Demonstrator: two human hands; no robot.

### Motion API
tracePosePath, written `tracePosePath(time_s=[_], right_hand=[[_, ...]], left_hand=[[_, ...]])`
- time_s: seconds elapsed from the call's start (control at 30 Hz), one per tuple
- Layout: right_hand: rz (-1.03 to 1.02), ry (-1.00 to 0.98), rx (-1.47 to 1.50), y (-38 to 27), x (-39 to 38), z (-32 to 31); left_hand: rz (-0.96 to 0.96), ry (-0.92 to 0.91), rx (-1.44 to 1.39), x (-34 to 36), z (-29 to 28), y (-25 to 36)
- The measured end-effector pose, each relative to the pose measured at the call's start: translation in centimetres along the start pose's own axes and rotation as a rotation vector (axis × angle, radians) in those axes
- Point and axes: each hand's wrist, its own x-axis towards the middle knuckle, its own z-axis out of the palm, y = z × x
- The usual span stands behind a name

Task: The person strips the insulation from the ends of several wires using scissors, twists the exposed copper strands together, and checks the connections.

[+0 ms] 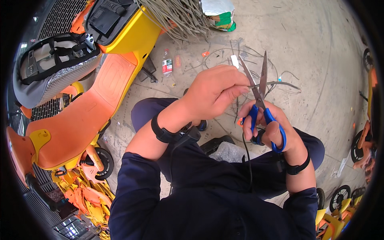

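My left hand (214,90) is closed in a pinch on a thin grey-green cable (283,83). The cable runs rightward from my fingertips, across the blades of a pair of scissors (259,100). My right hand (278,122) grips the scissors by their blue handles, with fingers through the loops. The blades point away from me and stand apart, with the cable near their pivot. Whether the blades touch the cable I cannot tell. A dark cord (246,150) hangs below my right hand toward my lap. Black straps circle both wrists.
Loose cable offcuts (224,56) lie on the concrete floor beyond my hands. A plastic bottle (167,63) with a red label is left of them. A large cable bundle (176,18) rests by an orange-and-yellow scooter body (108,86). A white-green sack (219,16) stands behind.
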Motion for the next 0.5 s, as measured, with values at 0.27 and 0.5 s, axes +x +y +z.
tracePosePath(time_s=[0.27, 0.5], right_hand=[[0.053, 0.077, -0.218, -0.07, 0.14, -0.1], [0.092, 0.095, -0.218, 0.38, 0.25, -0.17]], left_hand=[[-0.222, -0.03, -0.022, -0.25, 0.0, 0.67], [0.026, 0.008, 0.284, -0.4, 0.5, -0.02]])
